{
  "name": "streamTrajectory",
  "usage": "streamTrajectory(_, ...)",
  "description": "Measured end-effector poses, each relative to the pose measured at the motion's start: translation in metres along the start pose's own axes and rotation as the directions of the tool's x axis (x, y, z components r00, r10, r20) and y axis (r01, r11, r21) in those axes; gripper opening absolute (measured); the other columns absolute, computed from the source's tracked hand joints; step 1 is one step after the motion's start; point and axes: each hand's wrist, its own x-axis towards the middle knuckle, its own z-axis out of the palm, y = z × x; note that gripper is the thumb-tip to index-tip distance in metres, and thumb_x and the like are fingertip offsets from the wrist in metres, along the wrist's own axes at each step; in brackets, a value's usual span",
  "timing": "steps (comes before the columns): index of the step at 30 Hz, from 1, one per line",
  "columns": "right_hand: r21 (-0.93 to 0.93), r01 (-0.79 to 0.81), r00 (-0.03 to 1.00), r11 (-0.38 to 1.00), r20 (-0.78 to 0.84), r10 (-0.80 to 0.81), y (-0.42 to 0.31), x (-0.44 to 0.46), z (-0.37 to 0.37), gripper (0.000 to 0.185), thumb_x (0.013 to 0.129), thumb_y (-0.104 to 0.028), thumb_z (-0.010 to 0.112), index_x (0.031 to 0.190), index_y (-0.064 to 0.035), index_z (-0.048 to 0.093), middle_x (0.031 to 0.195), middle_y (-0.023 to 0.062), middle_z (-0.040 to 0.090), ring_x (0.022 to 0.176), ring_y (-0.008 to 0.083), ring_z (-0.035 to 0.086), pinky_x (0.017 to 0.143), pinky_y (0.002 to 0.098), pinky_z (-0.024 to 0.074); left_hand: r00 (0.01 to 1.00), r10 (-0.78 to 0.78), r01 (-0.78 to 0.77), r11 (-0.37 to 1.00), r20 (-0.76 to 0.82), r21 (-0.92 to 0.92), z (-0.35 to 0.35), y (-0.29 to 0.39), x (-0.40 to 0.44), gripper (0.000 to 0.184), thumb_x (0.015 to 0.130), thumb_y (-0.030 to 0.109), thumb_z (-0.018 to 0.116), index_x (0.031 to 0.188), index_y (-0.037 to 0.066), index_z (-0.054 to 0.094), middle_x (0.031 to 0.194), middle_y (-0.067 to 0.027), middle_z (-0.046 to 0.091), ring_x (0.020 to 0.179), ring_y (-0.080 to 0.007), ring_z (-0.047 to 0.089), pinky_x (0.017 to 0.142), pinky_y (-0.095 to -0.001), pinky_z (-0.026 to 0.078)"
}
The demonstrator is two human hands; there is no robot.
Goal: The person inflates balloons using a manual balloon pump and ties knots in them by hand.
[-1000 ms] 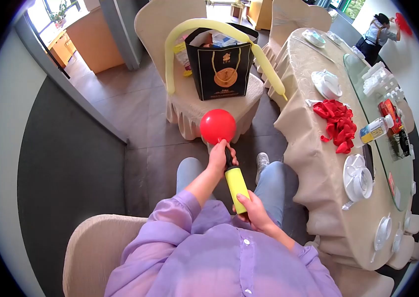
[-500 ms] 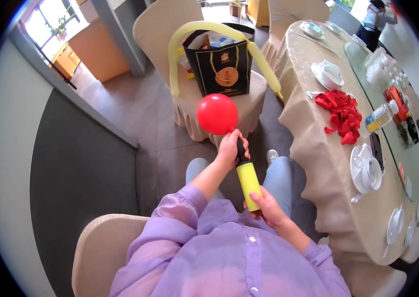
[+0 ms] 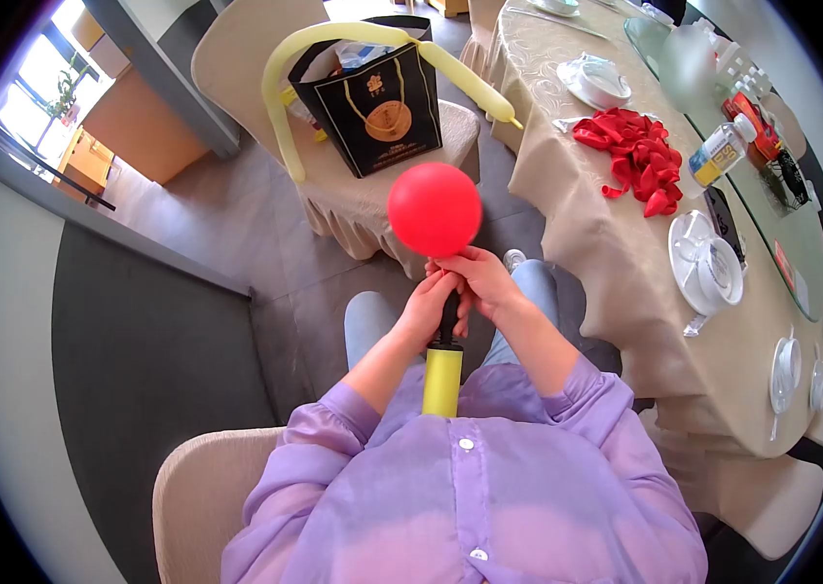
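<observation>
Left grip (image 3: 427, 308): wrapped round the black end of the pump (image 3: 442, 383), likely to hold it steady.
Right grip (image 3: 489, 280): squeezed close under the red balloon (image 3: 435, 209), it seems on its neck, maybe to hold the air in; fingertips partly hidden.
Balloon spot: round and puffed up, just past the 2 grips.
Bag (image 3: 372, 117): on the chair (image 3: 231, 63) beyond the grips, a long yellow balloon (image 3: 276, 107) bent over it, perhaps out of the way.
Red pile (image 3: 632, 156): floppy balloons on the bench (image 3: 723, 380), right of the grips, maybe for easy reach.
</observation>
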Motion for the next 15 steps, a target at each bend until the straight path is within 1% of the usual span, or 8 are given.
streamTrajectory(1, 0.124, 0.064, 0.998, 0.990, -0.026, -0.062, 0.005, 0.002, 0.000, 0.019, 0.082, -0.019, 0.056, 0.086, -0.0005, 0.059, 0.078, 0.0089, 0.059, 0.071, 0.0145, 0.057, 0.063, 0.0278, 0.0472, 1.000, -0.003, 0.003, 1.000, -0.003, -0.001, -0.003, -0.004, 0.000, 0.023, 0.089, 0.026, 0.037, 0.079, 0.006, 0.043, 0.057, -0.0078, 0.047, 0.037, -0.0184, 0.045, 0.041, -0.0319, 0.043)
streamTrajectory(5, 0.238, 0.002, 0.993, 0.971, -0.113, 0.025, 0.017, -0.002, -0.004, 0.018, 0.084, -0.017, 0.052, 0.090, -0.0006, 0.056, 0.083, 0.0108, 0.060, 0.065, 0.0151, 0.058, 0.052, 0.0234, 0.0486, 0.999, 0.027, -0.029, 0.995, -0.019, -0.100, -0.007, -0.023, 0.003, 0.025, 0.089, 0.028, 0.037, 0.084, 0.006, 0.046, 0.058, -0.0069, 0.046, 0.042, -0.0191, 0.047, 0.045, -0.0313, 0.044)
streamTrajectory(6, 0.192, -0.011, 1.000, 0.981, -0.025, 0.016, 0.013, -0.009, -0.007, 0.019, 0.085, -0.019, 0.051, 0.090, -0.0008, 0.055, 0.083, 0.0113, 0.060, 0.059, 0.0145, 0.056, 0.043, 0.0227, 0.0469, 0.997, 0.076, -0.075, 0.985, 0.001, -0.153, -0.008, -0.025, 0.004, 0.026, 0.090, 0.029, 0.036, 0.083, 0.006, 0.045, 0.057, -0.0070, 0.046, 0.043, -0.0195, 0.047, 0.045, -0.0317, 0.044)
streamTrajectory(7, 0.188, -0.008, 1.000, 0.982, -0.026, 0.013, 0.011, -0.009, -0.004, 0.019, 0.085, -0.019, 0.051, 0.090, -0.0008, 0.055, 0.083, 0.0113, 0.060, 0.059, 0.0145, 0.056, 0.043, 0.0227, 0.0469, 0.992, 0.128, -0.122, 0.971, 0.019, -0.204, -0.010, -0.025, 0.006, 0.027, 0.090, 0.031, 0.036, 0.083, 0.006, 0.045, 0.057, -0.0070, 0.045, 0.043, -0.0200, 0.048, 0.045, -0.0321, 0.044)
streamTrajectory(9, 0.214, 0.041, 0.992, 0.976, -0.124, -0.014, 0.012, -0.008, 0.006, 0.019, 0.086, -0.019, 0.050, 0.089, -0.0009, 0.055, 0.084, 0.0115, 0.060, 0.050, 0.0117, 0.053, 0.035, 0.0211, 0.0423, 0.985, 0.162, -0.141, 0.957, 0.065, -0.253, -0.014, -0.024, 0.006, 0.028, 0.090, 0.032, 0.034, 0.083, 0.007, 0.043, 0.058, -0.0071, 0.046, 0.044, -0.0205, 0.048, 0.046, -0.0325, 0.044)
streamTrajectory(10, 0.175, 0.043, 0.994, 0.984, -0.104, -0.025, 0.012, -0.006, 0.007, 0.022, 0.086, -0.022, 0.049, 0.088, -0.0005, 0.055, 0.080, 0.0080, 0.059, 0.048, 0.0112, 0.052, 0.034, 0.0214, 0.0404, 0.982, 0.174, -0.150, 0.955, 0.073, -0.256, -0.015, -0.022, 0.006, 0.028, 0.090, 0.033, 0.034, 0.084, 0.007, 0.042, 0.059, -0.0070, 0.045, 0.044, -0.0204, 0.048, 0.046, -0.0326, 0.044)
streamTrajectory(12, 0.161, 0.050, 0.992, 0.986, -0.123, -0.030, 0.010, -0.003, 0.013, 0.022, 0.086, -0.022, 0.048, 0.088, -0.0004, 0.055, 0.080, 0.0079, 0.059, 0.046, 0.0109, 0.051, 0.033, 0.0209, 0.0398, 0.975, 0.197, -0.161, 0.946, 0.102, -0.282, -0.017, -0.019, 0.005, 0.026, 0.090, 0.031, 0.033, 0.085, 0.007, 0.042, 0.061, -0.0075, 0.046, 0.044, -0.0205, 0.048, 0.047, -0.0329, 0.044)
streamTrajectory(15, 0.152, 0.040, 0.990, 0.988, -0.141, -0.018, 0.011, 0.000, 0.012, 0.023, 0.087, -0.022, 0.047, 0.087, -0.0004, 0.054, 0.080, 0.0082, 0.059, 0.041, 0.0086, 0.046, 0.032, 0.0198, 0.0390, 0.972, 0.221, -0.193, 0.945, 0.081, -0.266, -0.016, -0.017, 0.002, 0.024, 0.090, 0.029, 0.034, 0.087, 0.006, 0.042, 0.063, -0.0085, 0.047, 0.046, -0.0210, 0.048, 0.048, -0.0327, 0.044)
